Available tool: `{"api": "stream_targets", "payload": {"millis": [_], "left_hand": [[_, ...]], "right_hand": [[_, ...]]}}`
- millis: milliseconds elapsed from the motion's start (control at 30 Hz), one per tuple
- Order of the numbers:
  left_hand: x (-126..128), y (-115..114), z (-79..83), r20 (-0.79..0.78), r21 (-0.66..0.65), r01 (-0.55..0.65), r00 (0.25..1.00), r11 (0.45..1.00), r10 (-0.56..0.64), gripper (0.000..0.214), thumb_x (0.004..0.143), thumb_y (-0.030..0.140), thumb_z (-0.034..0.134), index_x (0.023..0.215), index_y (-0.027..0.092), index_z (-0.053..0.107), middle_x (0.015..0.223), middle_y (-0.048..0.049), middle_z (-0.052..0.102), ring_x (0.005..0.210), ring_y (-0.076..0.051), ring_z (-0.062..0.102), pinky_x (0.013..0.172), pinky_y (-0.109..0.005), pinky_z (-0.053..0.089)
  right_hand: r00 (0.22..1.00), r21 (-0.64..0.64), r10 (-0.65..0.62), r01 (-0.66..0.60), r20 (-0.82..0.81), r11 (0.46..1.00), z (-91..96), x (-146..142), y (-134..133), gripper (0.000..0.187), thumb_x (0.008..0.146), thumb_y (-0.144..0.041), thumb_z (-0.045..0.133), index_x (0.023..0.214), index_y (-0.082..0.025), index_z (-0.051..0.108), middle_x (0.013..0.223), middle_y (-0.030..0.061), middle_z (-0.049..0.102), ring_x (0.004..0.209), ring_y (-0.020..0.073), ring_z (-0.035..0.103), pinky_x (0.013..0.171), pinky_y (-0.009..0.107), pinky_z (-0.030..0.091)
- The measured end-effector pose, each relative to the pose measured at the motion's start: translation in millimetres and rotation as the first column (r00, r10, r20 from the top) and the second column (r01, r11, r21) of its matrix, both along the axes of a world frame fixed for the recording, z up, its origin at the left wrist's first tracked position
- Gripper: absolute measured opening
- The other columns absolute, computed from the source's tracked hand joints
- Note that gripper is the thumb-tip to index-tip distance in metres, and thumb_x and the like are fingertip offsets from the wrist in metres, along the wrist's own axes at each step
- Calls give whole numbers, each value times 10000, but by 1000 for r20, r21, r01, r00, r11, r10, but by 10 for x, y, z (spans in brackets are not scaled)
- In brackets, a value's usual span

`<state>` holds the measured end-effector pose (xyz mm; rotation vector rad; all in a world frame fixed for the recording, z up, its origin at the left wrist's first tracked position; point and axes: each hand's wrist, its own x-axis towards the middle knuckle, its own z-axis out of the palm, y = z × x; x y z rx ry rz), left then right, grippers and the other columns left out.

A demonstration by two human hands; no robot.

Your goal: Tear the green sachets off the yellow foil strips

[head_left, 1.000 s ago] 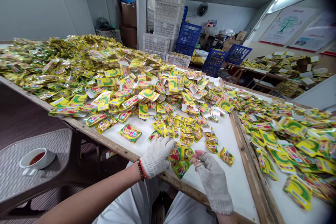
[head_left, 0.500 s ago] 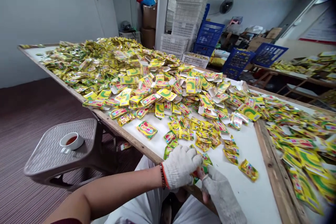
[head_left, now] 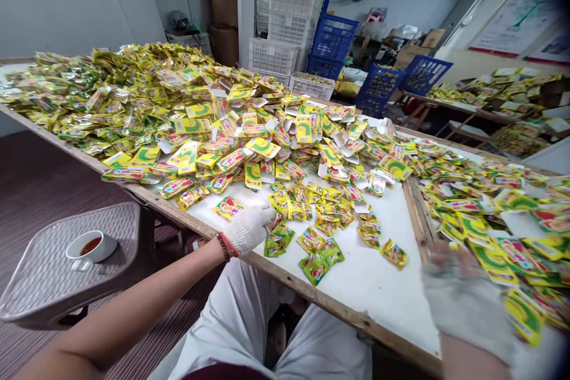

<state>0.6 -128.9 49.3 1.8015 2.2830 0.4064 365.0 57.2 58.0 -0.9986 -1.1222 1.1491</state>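
Observation:
My left hand (head_left: 248, 227), in a white knit glove with a bead bracelet at the wrist, rests on the white table top (head_left: 383, 285). Its fingers are pressed together at the edge of a cluster of small green and yellow sachets (head_left: 312, 231). What they grip is hidden. My right hand (head_left: 465, 300), also gloved, is smeared by motion. It hovers low at the right, over the wooden rail (head_left: 416, 217) and the larger yellow packets (head_left: 490, 249) beyond it. A few green sachets (head_left: 317, 261) lie loose between my hands.
A huge heap of yellow packets (head_left: 146, 107) covers the table's left and back. A brown plastic stool (head_left: 53, 267) with a white cup of red liquid (head_left: 91, 246) stands at my left. White crates (head_left: 294, 6) and blue crates (head_left: 332, 41) are stacked behind.
My hands were together over the sachets at the table's near edge. My right hand has swung far right toward the larger packets. My left hand has moved up-left to the sachet cluster.

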Motion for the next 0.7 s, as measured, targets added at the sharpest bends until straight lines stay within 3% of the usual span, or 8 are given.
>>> {"api": "stream_targets", "payload": {"millis": [33,100,167,233,300,400,500,700], "left_hand": [[74,26,-21,-13,-17,2,1000,1000,-2,191,887,282,438,907,224,619,930,-54,629,829,-207,597,713,-298,434],[240,124,-47,-34,-29,25,999,999,-26,184,863,248,451,919,233,626,933,-53,637,845,-214,604,711,-300,440],[384,278,-54,-50,-19,66,997,998,-67,191,844,218,462,934,233,630,939,-58,639,861,-219,609,719,-304,450],[471,464,-51,-65,-3,77,995,997,-77,204,826,192,473,958,220,626,965,-73,632,882,-226,611,741,-315,462],[489,649,-54,-85,22,42,996,999,-40,233,812,173,478,1004,198,609,1032,-103,612,925,-247,606,773,-344,467],[420,864,-87,-92,46,-30,995,998,34,296,785,157,500,1071,156,576,1092,-158,579,993,-303,588,812,-410,461],[323,948,-133,-51,36,-63,997,997,65,304,731,176,567,1033,144,583,1060,-176,585,986,-340,590,800,-440,459],[176,805,-107,131,52,-131,984,990,123,317,700,234,632,1005,189,558,960,-93,631,898,-265,610,738,-341,457]], "right_hand": [[997,-63,78,-78,-8,995,-80,-185,-119,280,664,-373,677,898,-253,582,866,45,619,672,165,595,575,305,450],[939,-176,275,-240,207,955,-241,-634,-372,342,714,-407,646,1001,-226,595,886,53,636,623,163,574,561,305,440],[749,-205,418,-366,514,908,-362,-1062,-560,355,765,-430,596,1019,-183,616,855,65,638,648,181,577,619,324,455],[535,-102,337,-420,775,902,-424,-1371,-647,343,773,-409,581,1000,-158,636,943,105,625,814,222,596,752,343,455],[317,-97,254,-438,914,894,-443,-1534,-663,295,768,-375,585,966,-163,641,1022,131,598,874,241,592,774,347,439],[151,-136,214,-412,965,901,-448,-1569,-658,203,744,-305,595,909,-187,608,1043,124,593,853,244,600,709,333,427],[204,-155,246,-381,947,911,-485,-1487,-663,188,742,-256,573,924,-208,566,920,80,643,823,239,611,686,321,427],[573,-175,416,-428,706,887,-573,-1291,-585,296,720,-337,589,977,-192,590,993,78,685,910,232,630,805,325,483]]}}
